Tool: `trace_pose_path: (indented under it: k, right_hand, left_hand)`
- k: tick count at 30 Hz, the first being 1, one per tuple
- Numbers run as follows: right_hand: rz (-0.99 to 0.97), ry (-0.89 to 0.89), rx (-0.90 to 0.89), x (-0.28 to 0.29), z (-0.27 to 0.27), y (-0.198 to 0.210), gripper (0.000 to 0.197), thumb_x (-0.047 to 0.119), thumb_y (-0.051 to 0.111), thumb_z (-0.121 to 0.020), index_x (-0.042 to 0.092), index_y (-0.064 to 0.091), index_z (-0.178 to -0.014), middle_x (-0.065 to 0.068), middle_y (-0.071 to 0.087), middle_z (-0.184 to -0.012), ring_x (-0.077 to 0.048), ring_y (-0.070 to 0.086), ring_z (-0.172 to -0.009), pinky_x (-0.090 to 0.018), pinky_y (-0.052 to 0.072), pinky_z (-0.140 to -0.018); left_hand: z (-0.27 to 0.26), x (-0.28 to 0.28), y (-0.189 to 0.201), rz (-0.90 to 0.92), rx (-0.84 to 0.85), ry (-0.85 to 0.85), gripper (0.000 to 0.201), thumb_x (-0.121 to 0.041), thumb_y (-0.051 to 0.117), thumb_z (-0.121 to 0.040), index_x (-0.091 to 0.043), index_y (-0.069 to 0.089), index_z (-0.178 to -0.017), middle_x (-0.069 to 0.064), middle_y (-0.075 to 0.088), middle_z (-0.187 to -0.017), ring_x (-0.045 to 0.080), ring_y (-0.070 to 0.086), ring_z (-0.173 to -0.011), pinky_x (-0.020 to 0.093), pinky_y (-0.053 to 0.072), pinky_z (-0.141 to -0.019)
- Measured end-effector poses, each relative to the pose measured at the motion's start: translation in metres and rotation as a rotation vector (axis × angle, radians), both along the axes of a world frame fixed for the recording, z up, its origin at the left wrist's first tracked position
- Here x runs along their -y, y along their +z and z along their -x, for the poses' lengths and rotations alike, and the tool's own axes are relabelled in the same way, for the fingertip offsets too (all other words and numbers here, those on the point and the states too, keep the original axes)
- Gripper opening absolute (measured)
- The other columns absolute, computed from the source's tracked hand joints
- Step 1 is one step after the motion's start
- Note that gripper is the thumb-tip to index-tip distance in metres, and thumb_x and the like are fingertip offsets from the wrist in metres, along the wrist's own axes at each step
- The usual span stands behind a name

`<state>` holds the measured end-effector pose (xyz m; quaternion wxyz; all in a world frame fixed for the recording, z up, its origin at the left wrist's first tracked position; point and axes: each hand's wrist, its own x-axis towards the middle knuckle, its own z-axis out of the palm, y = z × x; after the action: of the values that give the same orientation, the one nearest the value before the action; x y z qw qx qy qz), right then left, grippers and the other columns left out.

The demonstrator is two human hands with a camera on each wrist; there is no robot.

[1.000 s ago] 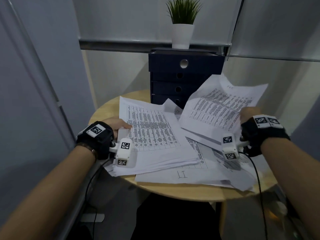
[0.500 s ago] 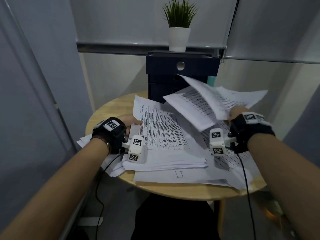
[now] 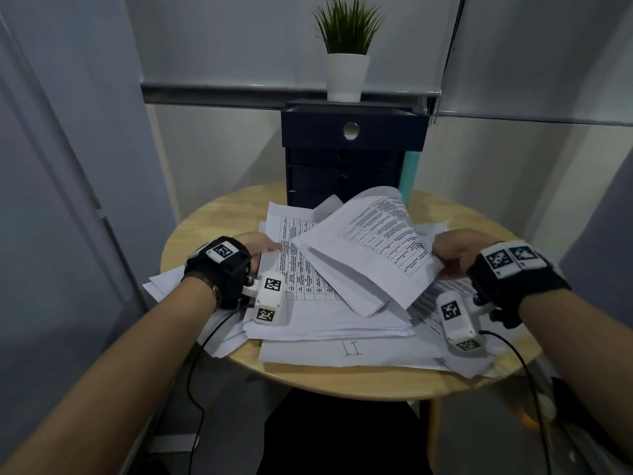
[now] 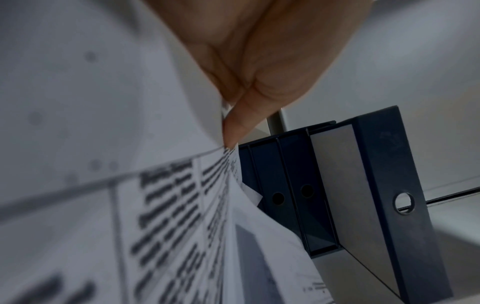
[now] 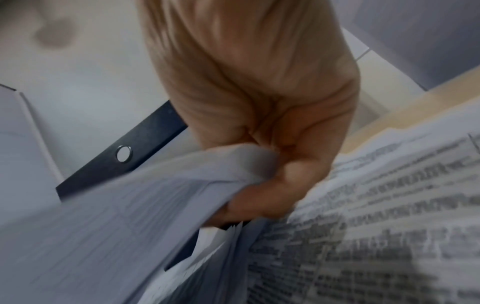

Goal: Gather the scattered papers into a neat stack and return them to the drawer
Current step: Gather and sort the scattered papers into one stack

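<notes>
Loose white printed paper sheets [image 3: 329, 296] lie fanned over the round pale wooden table [image 3: 212, 221]; light, floppy and slippery, they are best gripped at opposite edges. The right hand [image 3: 459, 248] clamps a curling bundle [image 3: 373, 248] by its edge, while the left hand [image 3: 255, 243] pinches the pile's left edge, with the dark blue drawer unit's open top drawer [image 3: 354, 130] waiting behind.

We wear 2 black wrist straps [image 3: 219, 269], each topped with white square tags printed in black-and-white block patterns. A white camera module [image 3: 269, 299] juts from each strap on a small bracket — tagged the same way. Thin black cables [image 3: 195, 371] trail down from both. Our left wrist also carries a slim bracelet [image 3: 215, 290] — forearms bare.
</notes>
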<state>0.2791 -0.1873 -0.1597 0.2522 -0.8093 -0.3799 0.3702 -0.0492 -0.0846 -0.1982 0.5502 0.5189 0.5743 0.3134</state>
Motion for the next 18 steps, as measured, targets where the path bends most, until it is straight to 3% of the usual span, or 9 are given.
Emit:
trace_pose_path:
  k: [2, 5, 6, 8, 11, 13, 14, 16, 18]
  right_hand:
    - [0.074, 0.072, 0.043, 0.007, -0.005, 0.007, 0.014, 0.008, 0.052, -0.093, 0.002, 0.060, -0.104, -0.014, 0.068, -0.086, -0.021, 0.064, -0.061, -0.021, 0.051, -0.044]
    - [0.129, 0.112, 0.119, 0.022, -0.020, 0.019, 0.009, 0.004, 0.051, -0.094, 0.006, 0.054, -0.102, -0.012, 0.057, -0.081, -0.019, 0.052, -0.062, -0.019, 0.047, -0.044]
    - [0.156, 0.140, 0.124, 0.027, -0.025, 0.023, 0.013, 0.003, 0.051, -0.093, 0.003, 0.056, -0.105, -0.014, 0.060, -0.086, -0.021, 0.054, -0.067, -0.022, 0.050, -0.052]
    - [0.125, 0.195, 0.136, 0.030, -0.031, 0.029, 0.022, 0.002, 0.052, -0.094, -0.004, 0.058, -0.113, -0.020, 0.064, -0.107, -0.028, 0.058, -0.085, -0.035, 0.051, -0.076]
    - [0.059, 0.180, 0.063, 0.023, -0.020, 0.026, 0.019, 0.002, 0.048, -0.096, 0.002, 0.057, -0.113, -0.019, 0.064, -0.110, -0.033, 0.060, -0.099, -0.049, 0.044, -0.101]
    - [0.018, 0.151, 0.089, 0.005, -0.012, 0.015, 0.024, 0.006, 0.049, -0.096, 0.004, 0.054, -0.119, -0.018, 0.063, -0.116, -0.034, 0.061, -0.103, -0.051, 0.047, -0.097]
    - [-0.016, 0.148, 0.113, -0.001, -0.002, 0.014, 0.023, 0.006, 0.049, -0.095, 0.004, 0.054, -0.117, -0.019, 0.063, -0.115, -0.032, 0.062, -0.095, -0.044, 0.050, -0.089]
    - [-0.096, 0.148, 0.119, -0.021, 0.008, 0.005, 0.023, 0.005, 0.047, -0.093, 0.004, 0.058, -0.113, -0.025, 0.066, -0.110, -0.028, 0.058, -0.076, -0.033, 0.045, -0.069]
    - [-0.100, 0.176, 0.111, -0.026, 0.029, 0.007, 0.028, 0.011, 0.051, -0.090, 0.007, 0.061, -0.116, -0.022, 0.069, -0.107, -0.029, 0.063, -0.075, -0.032, 0.049, -0.069]
  left_hand:
    - [0.001, -0.002, -0.003, -0.001, -0.048, -0.004, 0.007, 0.003, 0.052, -0.090, -0.001, 0.053, -0.096, 0.009, 0.056, -0.079, 0.021, 0.054, -0.069, 0.029, 0.047, -0.067]
    - [0.006, -0.002, -0.001, 0.049, -0.041, -0.005, 0.006, 0.002, 0.052, -0.091, 0.000, 0.054, -0.096, 0.013, 0.059, -0.085, 0.024, 0.059, -0.075, 0.031, 0.051, -0.070]
    - [0.007, -0.004, -0.001, 0.102, -0.019, -0.017, 0.013, -0.002, 0.052, -0.092, 0.001, 0.053, -0.105, 0.016, 0.063, -0.095, 0.028, 0.063, -0.085, 0.038, 0.053, -0.081]
    - [0.010, -0.005, 0.002, 0.224, 0.035, -0.058, 0.024, -0.012, 0.048, -0.096, -0.002, 0.049, -0.117, 0.017, 0.063, -0.110, 0.032, 0.062, -0.100, 0.051, 0.045, -0.100]
    - [0.006, -0.005, 0.003, 0.253, 0.063, -0.092, 0.040, -0.029, 0.061, -0.091, -0.006, 0.050, -0.121, 0.014, 0.064, -0.110, 0.031, 0.062, -0.101, 0.049, 0.046, -0.097]
    - [-0.002, 0.001, 0.005, 0.158, 0.061, -0.077, 0.045, -0.028, 0.066, -0.087, -0.004, 0.053, -0.123, 0.013, 0.065, -0.100, 0.029, 0.064, -0.092, 0.040, 0.051, -0.089]
    - [-0.006, 0.002, 0.003, 0.106, 0.089, -0.056, 0.035, -0.024, 0.062, -0.090, -0.003, 0.054, -0.117, 0.012, 0.063, -0.093, 0.026, 0.062, -0.083, 0.036, 0.052, -0.082]
    - [-0.010, 0.004, 0.001, 0.093, 0.108, -0.040, 0.027, -0.021, 0.060, -0.092, -0.003, 0.054, -0.111, 0.010, 0.061, -0.088, 0.024, 0.060, -0.077, 0.033, 0.051, -0.076]
    - [-0.010, 0.005, 0.001, 0.081, 0.079, -0.047, 0.028, -0.017, 0.061, -0.090, -0.002, 0.054, -0.112, 0.012, 0.061, -0.091, 0.025, 0.059, -0.078, 0.033, 0.051, -0.077]
